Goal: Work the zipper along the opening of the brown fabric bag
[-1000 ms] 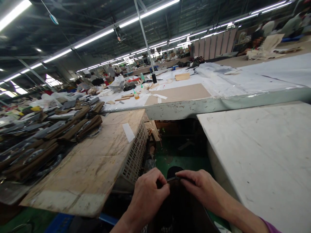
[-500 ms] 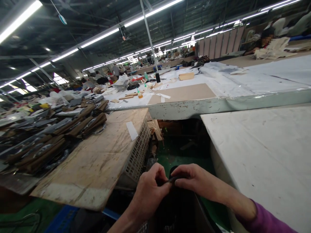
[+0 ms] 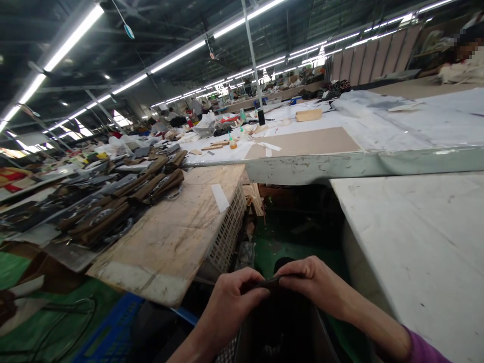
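Note:
Low in the head view, my left hand (image 3: 236, 302) and my right hand (image 3: 315, 282) pinch a thin dark strip (image 3: 274, 282) between thumbs and fingers. The strip looks like leather or fabric, but its exact kind is unclear. Only a short length shows between the two hands; the rest is hidden by the fingers or lost against the dark area below. Both hands are over my lap, in the gap between a worn wooden board (image 3: 170, 227) on the left and a white-topped table (image 3: 423, 242) on the right.
Brown and dark pieces (image 3: 132, 196) lie in rows at the left. A perforated plastic crate (image 3: 229, 227) stands under the board, with a blue crate (image 3: 109, 327) below. Across the front runs a long table edge (image 3: 302, 169); a small glue bottle (image 3: 232, 143) stands on that table.
The view has swung left, so the surroundings sit further right. My hands have shifted slightly right in the picture, and more of the strip shows between them.

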Demonstrator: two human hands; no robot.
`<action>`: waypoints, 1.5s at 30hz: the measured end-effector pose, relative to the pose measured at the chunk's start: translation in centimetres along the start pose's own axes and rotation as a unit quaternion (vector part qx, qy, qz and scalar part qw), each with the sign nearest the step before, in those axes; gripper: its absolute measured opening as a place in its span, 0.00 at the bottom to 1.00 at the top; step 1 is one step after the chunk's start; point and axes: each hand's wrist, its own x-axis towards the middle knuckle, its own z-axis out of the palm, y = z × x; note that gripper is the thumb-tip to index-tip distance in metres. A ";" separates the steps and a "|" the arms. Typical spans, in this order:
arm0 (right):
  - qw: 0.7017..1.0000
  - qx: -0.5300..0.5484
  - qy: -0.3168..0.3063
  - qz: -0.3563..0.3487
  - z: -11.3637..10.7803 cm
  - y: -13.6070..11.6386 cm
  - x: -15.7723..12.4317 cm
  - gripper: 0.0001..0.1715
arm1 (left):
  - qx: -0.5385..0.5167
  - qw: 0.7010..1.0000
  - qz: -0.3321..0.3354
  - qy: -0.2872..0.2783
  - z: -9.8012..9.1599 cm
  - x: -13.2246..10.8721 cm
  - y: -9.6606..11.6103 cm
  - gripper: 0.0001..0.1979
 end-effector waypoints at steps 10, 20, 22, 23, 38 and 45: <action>0.999 0.021 0.025 0.016 0.1 0.4 -0.5 0.11 | -0.015 1.000 -0.017 -0.008 0.3 -0.8 0.2 0.08; 0.999 0.032 0.008 0.015 -0.3 0.8 -0.7 0.10 | -0.038 0.999 -0.016 -0.021 0.6 -0.1 -0.5 0.07; 0.999 0.034 -0.006 0.008 -0.5 0.8 -0.6 0.11 | -0.087 0.995 -0.038 -0.037 0.7 0.1 -0.8 0.07; 0.999 0.032 -0.014 0.004 -0.6 0.8 -0.6 0.11 | -0.115 0.991 -0.052 -0.043 0.7 0.2 -1.0 0.08; 0.993 -0.101 -0.058 0.027 -0.9 -1.0 1.0 0.09 | -0.164 0.983 -0.072 -0.041 0.7 -0.4 -1.0 0.10; 0.998 -0.035 -0.035 0.027 -0.2 0.2 0.9 0.08 | -0.152 0.986 -0.061 -0.040 0.7 -0.7 -0.4 0.10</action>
